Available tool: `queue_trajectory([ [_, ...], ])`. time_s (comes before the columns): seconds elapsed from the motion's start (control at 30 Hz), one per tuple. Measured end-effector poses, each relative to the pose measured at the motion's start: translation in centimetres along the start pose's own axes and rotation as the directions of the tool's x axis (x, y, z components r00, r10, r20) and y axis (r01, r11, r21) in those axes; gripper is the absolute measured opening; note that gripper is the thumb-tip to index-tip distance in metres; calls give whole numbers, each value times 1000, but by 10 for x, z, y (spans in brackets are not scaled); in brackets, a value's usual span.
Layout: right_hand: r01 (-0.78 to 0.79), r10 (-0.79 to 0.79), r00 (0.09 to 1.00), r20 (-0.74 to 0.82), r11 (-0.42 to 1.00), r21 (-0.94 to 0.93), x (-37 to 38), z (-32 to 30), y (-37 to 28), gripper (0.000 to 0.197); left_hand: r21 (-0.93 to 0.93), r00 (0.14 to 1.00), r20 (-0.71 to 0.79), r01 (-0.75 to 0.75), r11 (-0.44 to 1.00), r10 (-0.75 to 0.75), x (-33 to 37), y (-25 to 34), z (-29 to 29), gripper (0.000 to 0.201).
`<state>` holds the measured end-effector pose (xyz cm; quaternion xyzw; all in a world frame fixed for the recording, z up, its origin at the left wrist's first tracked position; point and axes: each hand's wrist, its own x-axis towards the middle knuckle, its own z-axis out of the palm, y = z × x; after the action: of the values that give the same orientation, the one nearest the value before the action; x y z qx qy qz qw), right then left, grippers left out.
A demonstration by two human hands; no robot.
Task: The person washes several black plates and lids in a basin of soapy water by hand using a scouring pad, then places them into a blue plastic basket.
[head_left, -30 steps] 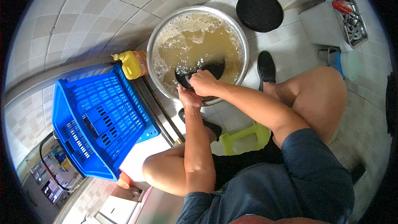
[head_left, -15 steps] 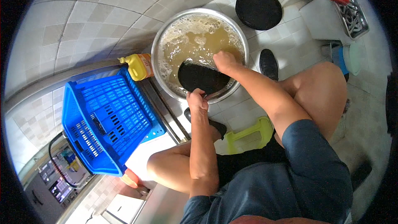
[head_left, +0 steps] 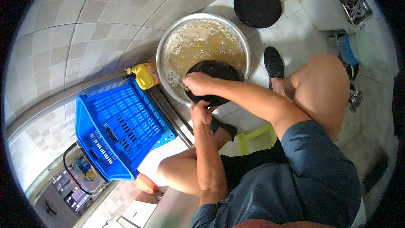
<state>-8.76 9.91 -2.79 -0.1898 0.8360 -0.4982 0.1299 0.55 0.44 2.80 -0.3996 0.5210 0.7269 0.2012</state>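
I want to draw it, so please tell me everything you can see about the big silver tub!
The silver tub is wide and round and looks like metal, with a shiny rim. It stands upright on the tiled floor, near the tiled wall. Inside is cloudy yellow-brown water with pale foam, thickest toward the far and left sides. The left hand holds a round black plate over the tub's near part, hiding some rim; I can't tell whether the plate rests on it.

The way lies open over the far half of the steel basin; a round black pan blocks its near side, a yellow jug and blue crate its left. Right of it, bare floor reaches the black shoe.
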Motion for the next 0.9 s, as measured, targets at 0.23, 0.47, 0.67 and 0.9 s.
queue_trajectory([
  [0.23, -18, 22, 977, -214, 1000, 20, -7, -17, 0, 12, 37, 999, 38, -34, 999, 33, 5, -4, -10, 49],
  [0.47, -386, 318, 916, -243, 865, -320, -26, -53, 64, 15, -8, 993, -99, -65, 998, 64, 6, -10, -1, 38],
  [0.67, -473, 482, 875, -48, 827, -304, -52, -45, 25, 16, -101, 971, -185, -172, 980, 151, 16, -2, -13, 36],
  [0.9, -463, 389, 868, -310, 859, -219, -27, -52, 52, 18, -50, 975, -94, -208, 977, 203, 6, -11, -1, 38],
])
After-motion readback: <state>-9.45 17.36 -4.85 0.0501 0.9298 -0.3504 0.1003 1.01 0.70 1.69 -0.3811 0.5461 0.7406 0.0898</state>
